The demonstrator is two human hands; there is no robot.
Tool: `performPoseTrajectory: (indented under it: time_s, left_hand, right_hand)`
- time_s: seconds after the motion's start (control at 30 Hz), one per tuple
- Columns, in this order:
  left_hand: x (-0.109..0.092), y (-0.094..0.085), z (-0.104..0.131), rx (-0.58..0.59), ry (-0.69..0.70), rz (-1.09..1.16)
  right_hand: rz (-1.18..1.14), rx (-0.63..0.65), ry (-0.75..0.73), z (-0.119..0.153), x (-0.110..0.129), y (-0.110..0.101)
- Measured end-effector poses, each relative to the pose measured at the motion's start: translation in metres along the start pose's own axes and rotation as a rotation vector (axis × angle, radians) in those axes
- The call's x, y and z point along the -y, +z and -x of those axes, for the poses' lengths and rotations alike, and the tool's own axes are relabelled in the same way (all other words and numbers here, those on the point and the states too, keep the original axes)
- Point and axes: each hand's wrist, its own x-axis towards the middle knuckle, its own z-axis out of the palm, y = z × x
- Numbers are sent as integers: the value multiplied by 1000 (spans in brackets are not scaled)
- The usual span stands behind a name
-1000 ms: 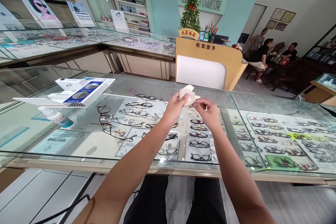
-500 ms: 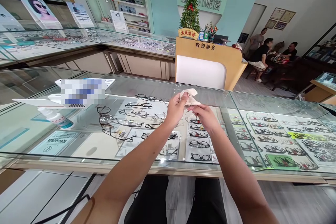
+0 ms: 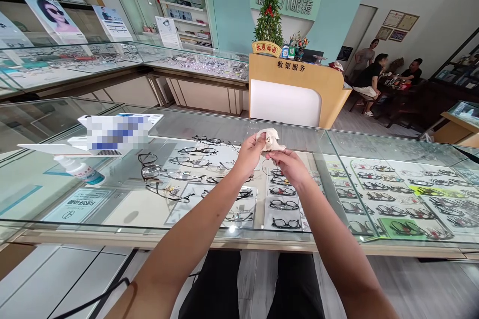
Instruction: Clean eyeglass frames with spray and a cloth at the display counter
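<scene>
My left hand [image 3: 251,153] is closed on a crumpled, cream-coloured cleaning cloth [image 3: 271,138], thumb on top. Close beside it, my right hand [image 3: 291,164] pinches with thumb and fingertips at the cloth's lower edge. It appears to grip a thin-framed pair of glasses, mostly hidden by the fingers and cloth; a thin curved rim shows just below. Both hands are above the glass display counter [image 3: 209,237]. Under the glass, dark-framed glasses [image 3: 284,205] lie in a column below my right hand. More glasses [image 3: 197,150] lie left of my hands.
On the counter at left stand a white spray bottle [image 3: 79,169] and a white box with a blurred front [image 3: 114,134]. A teal printed card [image 3: 80,205] lies nearby. More eyewear fills the right case. Beyond is a wooden cashier desk [image 3: 299,67]; several people [image 3: 370,77] are at back right.
The cloth has shifted and refolded slightly between my fingers. Both hands stay in nearly the same place, and the view has moved only a little.
</scene>
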Motion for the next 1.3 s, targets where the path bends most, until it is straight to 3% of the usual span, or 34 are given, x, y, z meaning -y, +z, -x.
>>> performPoseTrajectory:
  time_s: [0.13,0.2,0.37,0.47,0.53,0.73,1.0,1.17,1.3]
  left_hand:
    - [-12,-13,-5,228,-146,50]
    - [-15,-14,-4,271,-137,14]
    - [-6,-1,1,51,30,-107]
    - [-2,2,2,-12,75,-173]
    - [-4,-2,1,12,69,-168]
    - [-15,-17,-4,257,-117,-88]
    - [-13,-9,-4,95,-21,-115]
    - [-8,-17,-9,153,-96,-90]
    - [-7,-12,-6,147,-99,-73]
  right_hand:
    - [-62,-19,37,2,8,-6]
    - [-71,-5,49,2,9,-7]
    - [6,24,48,3,3,3]
    - [30,38,53,4,2,5]
    - [-5,9,49,4,4,1]
    - [-105,-40,61,2,11,-10]
    - [-6,-3,43,0,1,-3]
    - [-53,-50,45,0,7,-10]
    - [-68,-16,78,0,5,-8]
